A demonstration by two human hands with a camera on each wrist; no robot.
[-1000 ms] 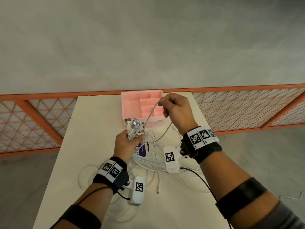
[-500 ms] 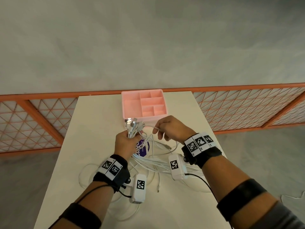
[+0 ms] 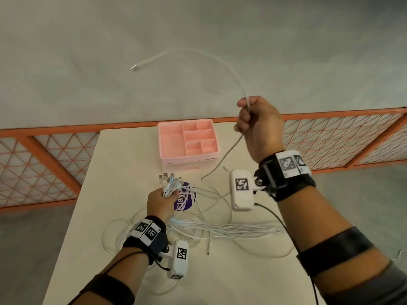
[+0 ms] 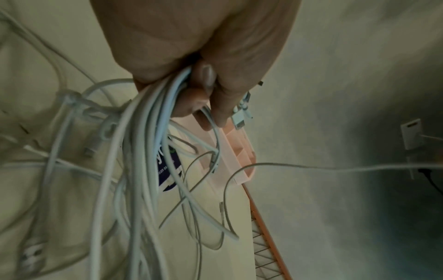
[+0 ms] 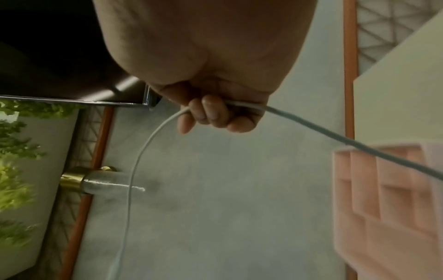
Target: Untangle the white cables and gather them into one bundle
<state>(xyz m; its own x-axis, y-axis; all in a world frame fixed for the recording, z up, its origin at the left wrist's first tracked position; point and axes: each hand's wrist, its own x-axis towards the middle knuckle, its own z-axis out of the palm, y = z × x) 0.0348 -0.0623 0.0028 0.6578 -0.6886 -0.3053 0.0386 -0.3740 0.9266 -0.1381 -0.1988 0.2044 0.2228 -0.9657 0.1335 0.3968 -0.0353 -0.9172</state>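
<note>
My left hand (image 3: 161,203) grips a bunch of white cables (image 3: 170,184) near their plug ends, low over the table; the left wrist view shows the fingers (image 4: 215,106) curled round the bundle of cables (image 4: 148,136). Their loose lengths trail in a tangle (image 3: 220,230) across the table. My right hand (image 3: 256,124) is raised high at the right, fist closed round a single white cable (image 3: 220,62) whose free plug end arcs up to the left. Its lower part runs down to the table. In the right wrist view that single cable (image 5: 153,136) passes through my curled fingers (image 5: 210,113).
A pink compartment tray (image 3: 167,148) stands at the table's far middle. A purple round label (image 3: 184,200) lies under the cables. The cream table (image 3: 114,172) ends at orange lattice railing (image 3: 44,164) behind and to both sides.
My right hand has gone from low beside the bundle to high at the right, pulling one cable up so that its plug end whips overhead. The left hand has stayed put with its bundle.
</note>
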